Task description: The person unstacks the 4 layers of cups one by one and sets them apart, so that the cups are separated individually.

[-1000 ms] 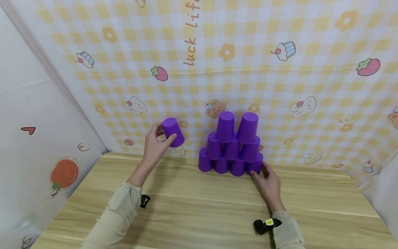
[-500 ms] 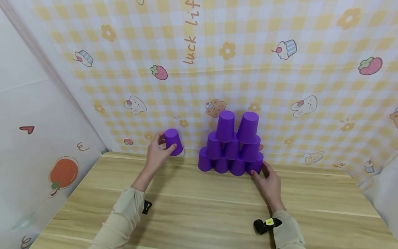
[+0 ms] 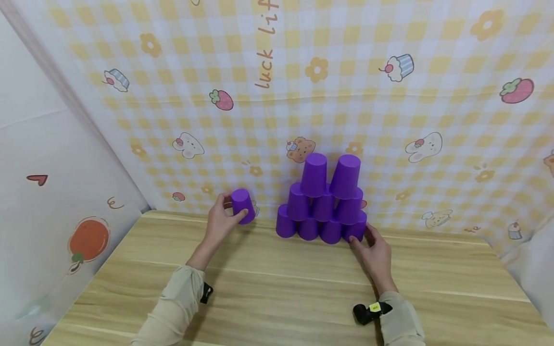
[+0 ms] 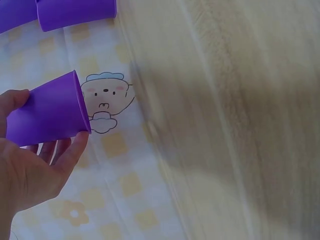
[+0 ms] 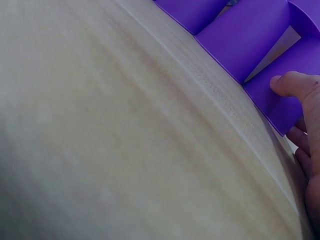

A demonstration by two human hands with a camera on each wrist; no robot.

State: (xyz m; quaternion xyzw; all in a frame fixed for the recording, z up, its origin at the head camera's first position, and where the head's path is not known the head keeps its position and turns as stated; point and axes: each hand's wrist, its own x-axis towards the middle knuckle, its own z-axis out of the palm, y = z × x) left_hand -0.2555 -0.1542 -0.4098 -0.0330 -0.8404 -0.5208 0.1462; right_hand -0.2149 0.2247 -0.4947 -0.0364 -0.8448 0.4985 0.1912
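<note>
My left hand point(image 3: 220, 225) grips an upside-down purple cup point(image 3: 243, 207), thumb on its near side, left of the stack. In the left wrist view that cup point(image 4: 47, 112) has its rim a little apart from the wooden surface. A stack of purple cups point(image 3: 322, 207) stands upside down against the backdrop: several in the bottom row, three above, two on top. My right hand point(image 3: 376, 254) holds the bottom row's rightmost cup point(image 3: 355, 227), thumb in front and fingers round its right side. In the right wrist view the thumb presses that cup point(image 5: 272, 106); some fingers are partly hidden.
A wooden table point(image 3: 277, 298) spans the foreground. Behind it hangs a yellow-checked cloth point(image 3: 268, 125) with printed figures, and a white cloth point(image 3: 56, 158) borders the left side. Black wrist cameras, such as the right one point(image 3: 365, 313), sit on both forearms.
My left hand has lowered its cup toward the table and shifted slightly right, and the cup has become more upright. The right hand and the stack have stayed in place.
</note>
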